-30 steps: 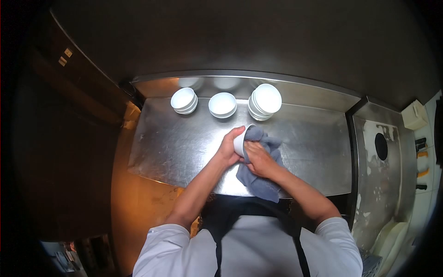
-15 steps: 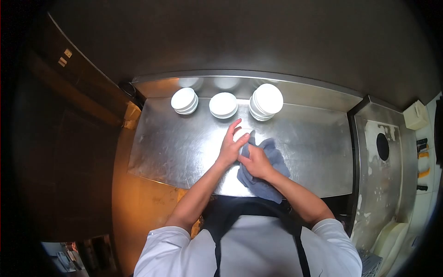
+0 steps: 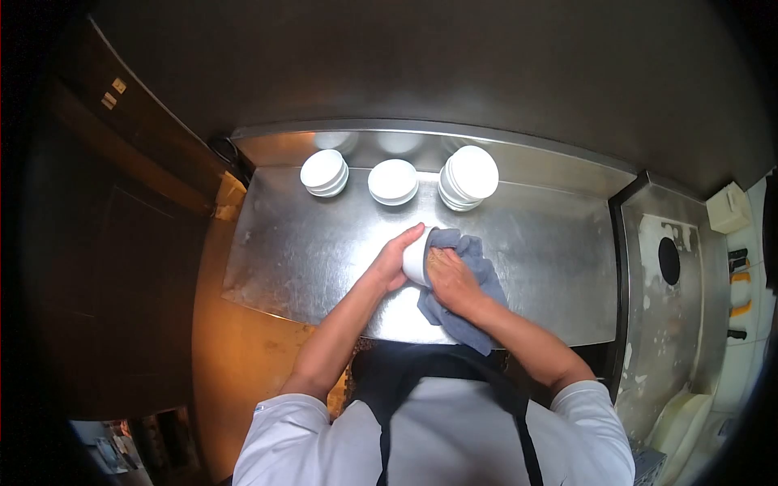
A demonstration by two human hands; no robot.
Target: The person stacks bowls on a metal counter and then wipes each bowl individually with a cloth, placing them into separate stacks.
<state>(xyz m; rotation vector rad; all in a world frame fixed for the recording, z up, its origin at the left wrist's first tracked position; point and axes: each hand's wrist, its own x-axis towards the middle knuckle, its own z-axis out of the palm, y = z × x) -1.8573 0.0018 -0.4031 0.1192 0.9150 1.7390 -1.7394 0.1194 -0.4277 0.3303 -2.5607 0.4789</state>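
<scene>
I have the white bowl (image 3: 414, 257) between the two hands, over the middle of the counter's (image 3: 551, 267) near half. It is tipped onto its side, its mouth turned to the right; I can't tell from this angle whether its lower edge touches the steel. The left hand (image 3: 394, 264) has its grip clamped on the outside of the bowl, the thumb side and palm against the outer wall. My right hand (image 3: 454, 281) is at the mouth, fingers reaching inside against a grey-blue towel (image 3: 488, 279). The fingertips are hidden in there, so I cannot tell whether that grip is closed on the fabric or only pressing it. Part of the towel bunches at the bowl's rim; the rest spreads beneath and beside the right hand and trails down to the near edge of the counter.

Along the back I see three stacks of white bowls, mouths up and set apart in a row: the left stack (image 3: 323, 172), the middle stack (image 3: 393, 181) and the right stack (image 3: 470, 178), which looks the tallest. Behind them rises the steel backsplash (image 3: 551, 168). Past the counter's right end lies another steel surface (image 3: 669, 332) with whitish patches and a dark oval (image 3: 669, 261). Nearest my view are a black apron (image 3: 405, 366) and a white shirt (image 3: 454, 429).
</scene>
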